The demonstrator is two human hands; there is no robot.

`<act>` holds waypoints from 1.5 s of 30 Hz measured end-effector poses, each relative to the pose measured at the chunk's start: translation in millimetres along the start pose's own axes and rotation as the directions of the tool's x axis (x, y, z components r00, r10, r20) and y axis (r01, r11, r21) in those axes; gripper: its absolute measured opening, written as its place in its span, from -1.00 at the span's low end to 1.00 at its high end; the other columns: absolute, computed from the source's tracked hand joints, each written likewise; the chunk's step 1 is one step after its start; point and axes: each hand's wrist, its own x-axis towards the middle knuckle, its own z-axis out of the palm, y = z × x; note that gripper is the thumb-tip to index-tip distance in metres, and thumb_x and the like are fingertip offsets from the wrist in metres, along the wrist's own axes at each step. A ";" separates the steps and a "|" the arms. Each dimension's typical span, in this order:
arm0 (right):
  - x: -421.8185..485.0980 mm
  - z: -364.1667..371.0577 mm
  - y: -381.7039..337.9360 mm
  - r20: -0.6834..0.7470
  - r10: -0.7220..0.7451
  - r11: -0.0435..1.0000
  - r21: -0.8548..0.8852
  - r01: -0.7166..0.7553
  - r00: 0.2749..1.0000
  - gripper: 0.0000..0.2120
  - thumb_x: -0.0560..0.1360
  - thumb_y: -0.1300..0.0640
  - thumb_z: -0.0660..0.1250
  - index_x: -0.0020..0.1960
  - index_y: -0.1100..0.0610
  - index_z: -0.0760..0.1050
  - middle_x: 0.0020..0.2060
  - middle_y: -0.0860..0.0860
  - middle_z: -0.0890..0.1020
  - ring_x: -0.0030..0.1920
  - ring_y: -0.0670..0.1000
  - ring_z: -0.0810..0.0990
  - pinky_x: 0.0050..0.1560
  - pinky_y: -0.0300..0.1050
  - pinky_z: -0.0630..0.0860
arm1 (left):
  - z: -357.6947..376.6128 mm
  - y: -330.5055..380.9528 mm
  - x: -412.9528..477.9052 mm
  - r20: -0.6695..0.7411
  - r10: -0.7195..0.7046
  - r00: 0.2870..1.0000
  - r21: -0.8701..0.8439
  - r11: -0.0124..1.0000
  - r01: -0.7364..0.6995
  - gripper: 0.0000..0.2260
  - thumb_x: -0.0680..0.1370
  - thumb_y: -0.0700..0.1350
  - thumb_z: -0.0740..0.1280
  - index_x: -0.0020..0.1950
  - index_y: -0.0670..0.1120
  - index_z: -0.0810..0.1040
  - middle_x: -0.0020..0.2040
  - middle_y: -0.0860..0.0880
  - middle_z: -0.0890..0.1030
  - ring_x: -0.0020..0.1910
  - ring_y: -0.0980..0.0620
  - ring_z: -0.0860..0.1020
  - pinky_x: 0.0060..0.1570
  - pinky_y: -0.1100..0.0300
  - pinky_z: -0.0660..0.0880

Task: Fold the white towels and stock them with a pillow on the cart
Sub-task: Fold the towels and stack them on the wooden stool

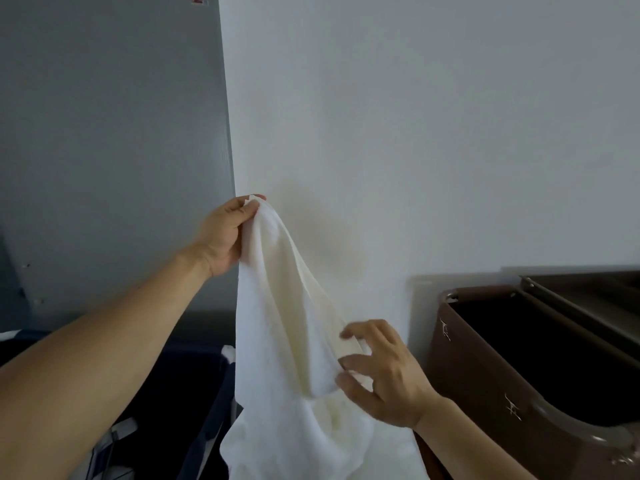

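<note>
We see a white towel (287,341) held up in the air in front of a white wall (415,116), and we take the towel as our landmark. The left hand (221,237) is at the towel's top corner, raised higher than the other hand; its thumb and fingers (251,206) are curled together and pinch that corner, so the cloth hangs down from this grip. From there the towel falls in long soft folds, widening toward the bottom edge of the view, where its lower end goes out of sight.

The right hand (384,372) is at the towel's right edge, lower down, about halfway along the visible cloth. Its fingers are bent and spread, with the tips touching a bunched fold of the towel; we can see the tips pressing into the cloth, but we cannot tell whether the thumb closes a firm pinch behind it.

To the right of the towel, below the right hand's level, stands a brown cart (519,358) with an open dark compartment at the top. To the left of the towel a grey panel (110,150) meets the white wall, and lower left of the towel is a dark blue fabric bin (173,393), with a bit of white cloth showing at its rim just beside the hanging towel.
</note>
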 end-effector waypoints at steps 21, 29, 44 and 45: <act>8.9 43.5 -5.8 0.647 0.706 0.455 -0.103 -0.884 0.288 -0.79 0.42 0.10 0.39 -0.04 0.20 0.68 -0.26 -0.03 0.57 -0.28 -0.06 0.48 -0.24 -0.22 0.44 | 1.3 -4.2 -45.4 0.119 -0.049 0.992 -0.002 0.999 0.049 -0.84 0.65 -0.15 0.19 0.08 -0.12 0.56 -0.15 0.01 0.64 -0.16 0.08 0.61 -0.08 0.21 0.60; 4.4 44.3 -20.7 0.778 0.523 0.513 0.039 -0.858 0.348 -0.94 0.36 0.04 0.52 -0.22 -0.05 0.65 -0.36 -0.22 0.59 -0.27 -0.16 0.50 -0.21 -0.35 0.46 | 15.8 -7.4 -52.5 0.144 -0.036 0.989 0.013 0.999 0.034 -0.85 0.64 -0.15 0.21 0.09 -0.12 0.56 -0.14 -0.01 0.61 -0.16 0.06 0.59 -0.07 0.20 0.60; -18.1 8.0 29.6 0.530 0.843 -0.227 0.499 -0.836 0.087 -0.93 0.46 0.37 0.36 -0.18 0.30 0.50 -0.47 0.12 0.53 -0.52 0.03 0.50 -0.47 -0.15 0.53 | -20.8 -7.1 -49.8 0.091 0.017 0.996 0.303 0.952 -0.044 -0.84 0.64 -0.15 0.22 0.12 -0.13 0.58 -0.02 -0.02 0.58 -0.04 0.09 0.55 0.07 0.19 0.52; -18.7 4.5 33.3 0.535 0.842 -0.267 0.523 -0.809 0.067 -0.96 0.47 0.35 0.36 -0.15 0.32 0.52 -0.43 0.13 0.54 -0.48 0.04 0.50 -0.49 -0.16 0.53 | -25.3 -9.3 -49.1 0.093 0.024 0.995 0.351 0.935 -0.055 -0.83 0.64 -0.15 0.23 0.14 -0.14 0.58 0.00 -0.04 0.58 -0.02 0.08 0.55 0.10 0.18 0.51</act>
